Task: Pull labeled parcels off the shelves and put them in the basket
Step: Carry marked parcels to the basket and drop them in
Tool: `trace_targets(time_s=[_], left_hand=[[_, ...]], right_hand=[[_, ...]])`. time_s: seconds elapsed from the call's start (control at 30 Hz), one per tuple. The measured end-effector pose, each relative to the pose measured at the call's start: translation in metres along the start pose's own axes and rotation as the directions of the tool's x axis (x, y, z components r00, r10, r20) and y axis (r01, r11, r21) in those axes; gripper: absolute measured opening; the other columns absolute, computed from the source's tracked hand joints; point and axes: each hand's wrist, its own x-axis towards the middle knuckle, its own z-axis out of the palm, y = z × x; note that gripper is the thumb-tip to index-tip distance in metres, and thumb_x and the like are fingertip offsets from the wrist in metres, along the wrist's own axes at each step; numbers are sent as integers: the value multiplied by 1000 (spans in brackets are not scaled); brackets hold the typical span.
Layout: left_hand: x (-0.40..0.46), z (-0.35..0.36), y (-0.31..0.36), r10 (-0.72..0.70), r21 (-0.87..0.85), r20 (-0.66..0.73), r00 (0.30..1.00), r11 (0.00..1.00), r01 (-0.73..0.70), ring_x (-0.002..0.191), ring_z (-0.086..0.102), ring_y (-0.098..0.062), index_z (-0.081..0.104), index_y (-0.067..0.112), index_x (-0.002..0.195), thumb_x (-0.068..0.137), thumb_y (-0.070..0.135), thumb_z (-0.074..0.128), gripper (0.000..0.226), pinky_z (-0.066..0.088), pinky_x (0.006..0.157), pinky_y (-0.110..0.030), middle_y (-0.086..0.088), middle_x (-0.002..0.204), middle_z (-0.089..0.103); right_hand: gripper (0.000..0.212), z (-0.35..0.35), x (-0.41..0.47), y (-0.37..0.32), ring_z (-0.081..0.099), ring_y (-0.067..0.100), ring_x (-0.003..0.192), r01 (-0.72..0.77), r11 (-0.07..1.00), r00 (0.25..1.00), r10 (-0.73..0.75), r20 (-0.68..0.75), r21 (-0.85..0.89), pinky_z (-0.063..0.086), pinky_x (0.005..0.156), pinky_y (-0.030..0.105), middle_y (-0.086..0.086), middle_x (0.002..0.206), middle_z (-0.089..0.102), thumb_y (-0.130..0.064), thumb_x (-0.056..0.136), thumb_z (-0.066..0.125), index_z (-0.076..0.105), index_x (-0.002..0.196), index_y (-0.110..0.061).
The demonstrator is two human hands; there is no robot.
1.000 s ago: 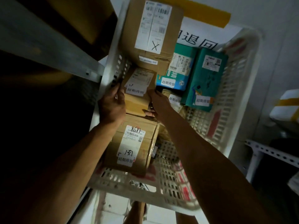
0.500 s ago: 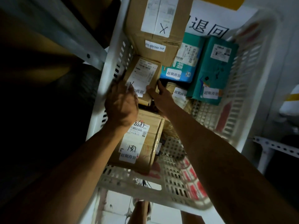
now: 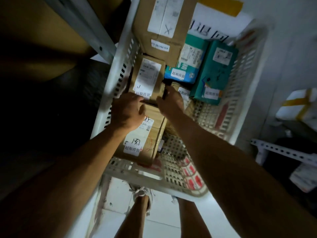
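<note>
A white slotted plastic basket sits on a pale tiled floor between grey perforated metal shelving on the left and a second rack by the white wall on the right. Both bare arms reach down into it. The left hand and right hand rest against the near end of a small cardboard box bearing a white shipping label; whether the fingers curl round it cannot be told, as they are hidden. The box lies along the basket's left wall, between a large taped carton beyond and another brown labeled carton nearer. Two glossy teal soft packs lean to the right.
</note>
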Motion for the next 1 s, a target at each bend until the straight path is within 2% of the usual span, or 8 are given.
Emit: trace_targets(time_s=[0.07,0.13,0.27,0.37,0.53,0.63,0.8,1.0], left_hand=[[-30,-36,15,-74,-92,3,997,993,74,104,65,-22,69,19,112,94,28,63,21,56,81,-35,-4,116,68],[-68,-72,30,-192,-167,48,980,966,198,101,67,-25,69,18,107,92,29,64,20,58,81,-41,-5,113,69],[-154,-140,68,-306,-310,103,947,894,323,85,69,-24,67,26,91,85,46,53,26,60,73,-41,-3,96,72],[-217,-198,110,-367,-329,107,924,864,381,93,69,-26,72,16,96,92,42,54,32,57,83,-39,-8,103,73],[-319,-254,153,-539,-407,6,842,768,495,107,67,-24,71,18,114,95,44,53,37,53,91,-36,-2,114,72],[-376,-270,168,-641,-454,-18,767,689,565,106,65,-18,70,23,118,96,33,59,27,51,83,-32,3,116,70],[-485,-281,178,-803,-592,-32,595,495,636,105,64,-18,71,30,116,95,34,63,23,55,88,-37,5,118,69],[-640,-260,190,-942,-692,-45,334,271,670,110,62,-19,68,29,120,93,31,65,26,52,92,-38,4,117,66]], right_hand=[[47,-26,-40,-6,65,29,105,3,1000,1000,-4,29,30,58,84,39,10,124,66,-31,92,65,56,137,-24],[43,-57,-86,-18,67,26,101,-4,999,993,-1,120,40,57,83,36,10,118,69,-28,94,66,57,136,-20],[34,-127,-188,-49,63,15,92,73,996,956,-55,289,-53,54,83,28,4,102,68,-24,96,67,61,128,-14],[38,-166,-257,-73,60,11,95,183,971,908,-105,407,-157,43,69,16,5,117,69,-26,97,65,61,132,-14],[34,-201,-361,-107,64,24,109,371,899,817,-198,541,-231,46,87,26,11,114,69,-30,95,63,67,122,-10],[34,-211,-408,-121,62,12,103,466,848,756,-233,612,-253,43,75,13,-5,119,66,-28,95,64,63,128,-19],[40,-197,-476,-136,64,23,102,609,733,624,-207,754,-303,54,91,35,7,122,67,-31,94,67,57,132,-21],[40,-141,-600,-143,64,27,109,848,445,382,-141,913,-287,52,91,33,8,120,66,-27,92,69,61,130,-18]])
